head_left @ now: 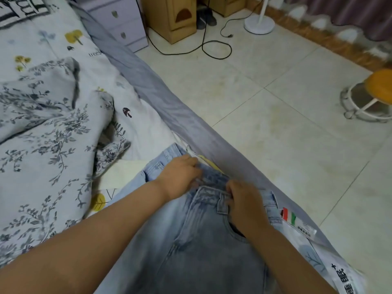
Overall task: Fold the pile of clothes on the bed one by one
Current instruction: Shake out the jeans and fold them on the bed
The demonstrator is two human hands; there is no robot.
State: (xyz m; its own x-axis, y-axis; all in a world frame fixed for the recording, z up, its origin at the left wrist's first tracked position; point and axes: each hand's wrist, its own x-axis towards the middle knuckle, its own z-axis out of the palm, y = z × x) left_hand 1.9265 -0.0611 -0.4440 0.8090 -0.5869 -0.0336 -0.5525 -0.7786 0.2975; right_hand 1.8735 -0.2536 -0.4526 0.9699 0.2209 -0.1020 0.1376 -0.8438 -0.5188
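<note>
Light blue jeans (191,240) lie on the bed near its right edge, waistband pointing away from me. My left hand (180,177) grips the waistband on its left side, fingers curled over the denim. My right hand (244,204) pinches the waistband by a belt loop on the right side. The two hands sit close together at the top of the jeans. A cream garment (125,172) peeks out from under the jeans on the left.
A grey floral quilt (42,128) is bunched on the left of the bed (144,132). The bed's grey edge (169,102) runs diagonally. On the tiled floor are a cable (212,49), a fan base (259,24), a wooden cabinet (169,18) and an orange stool (373,92).
</note>
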